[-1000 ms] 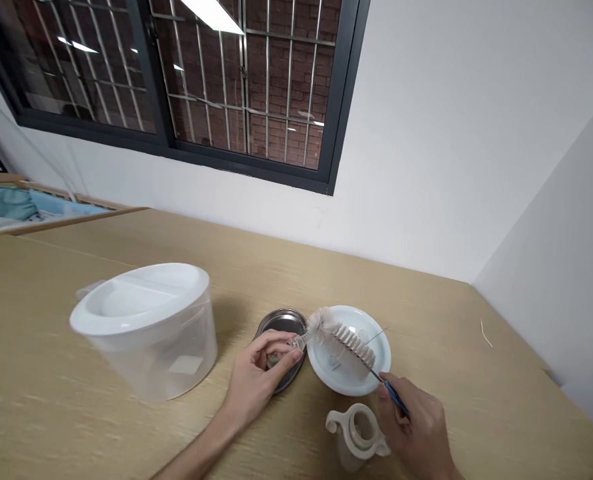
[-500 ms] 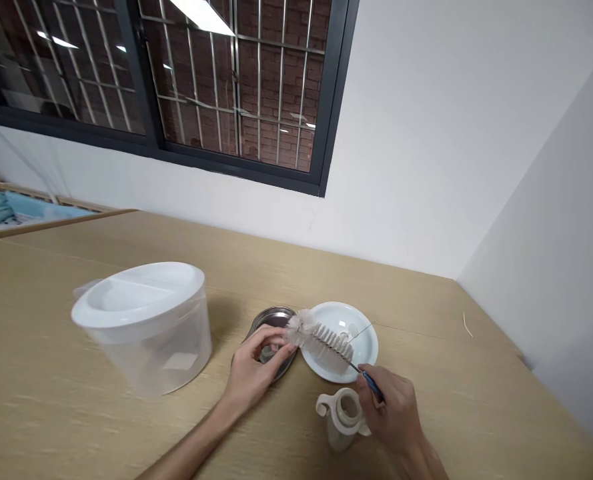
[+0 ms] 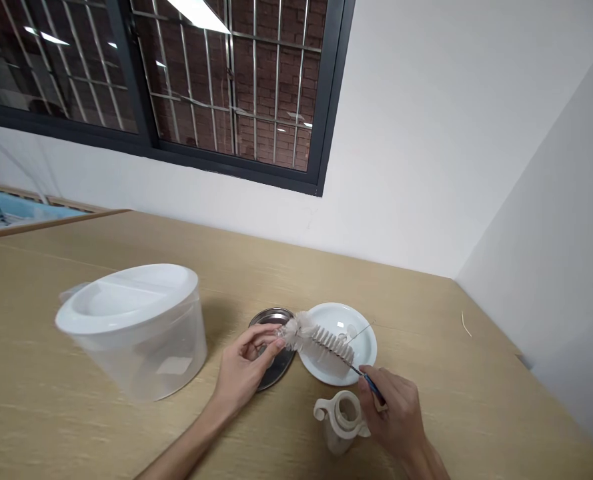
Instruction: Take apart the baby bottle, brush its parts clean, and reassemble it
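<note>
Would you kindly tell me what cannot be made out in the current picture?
All in the head view:
Clear thing in the left hand: its shape, hidden by fingers and the bristles of the brush.
Blue handle: its far end, hidden by the right hand.
Small pieces on the white plate: too small to identify.
Blue material: cut off by the left edge.

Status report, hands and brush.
Right hand grips brush by blue handle. Left hand at bristle tip, hold unclear. White dish under bristles; handled cup close by right hand.
</note>
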A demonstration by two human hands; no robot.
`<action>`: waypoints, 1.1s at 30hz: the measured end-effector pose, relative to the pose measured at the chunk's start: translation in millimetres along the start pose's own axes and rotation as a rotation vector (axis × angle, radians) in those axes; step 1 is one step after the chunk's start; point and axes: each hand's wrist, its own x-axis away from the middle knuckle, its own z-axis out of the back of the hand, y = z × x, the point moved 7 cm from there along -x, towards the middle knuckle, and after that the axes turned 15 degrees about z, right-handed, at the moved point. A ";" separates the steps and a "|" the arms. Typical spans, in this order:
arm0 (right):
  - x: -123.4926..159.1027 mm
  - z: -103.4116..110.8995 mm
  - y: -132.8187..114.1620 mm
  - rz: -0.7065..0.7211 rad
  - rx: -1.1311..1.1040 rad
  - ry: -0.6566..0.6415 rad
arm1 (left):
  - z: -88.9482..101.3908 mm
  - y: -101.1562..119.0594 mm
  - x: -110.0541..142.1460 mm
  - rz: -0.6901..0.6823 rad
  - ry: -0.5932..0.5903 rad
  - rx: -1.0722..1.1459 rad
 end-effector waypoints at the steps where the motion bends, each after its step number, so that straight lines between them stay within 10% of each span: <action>1: -0.6 0.8 -0.2 0.000 0.007 0.000 | 0.3 0.5 0.2 0.004 0.003 0.005; 33: -2.3 3.0 1.2 -0.002 0.041 -0.022 | -2.2 -1.7 0.8 0.020 -0.043 -0.048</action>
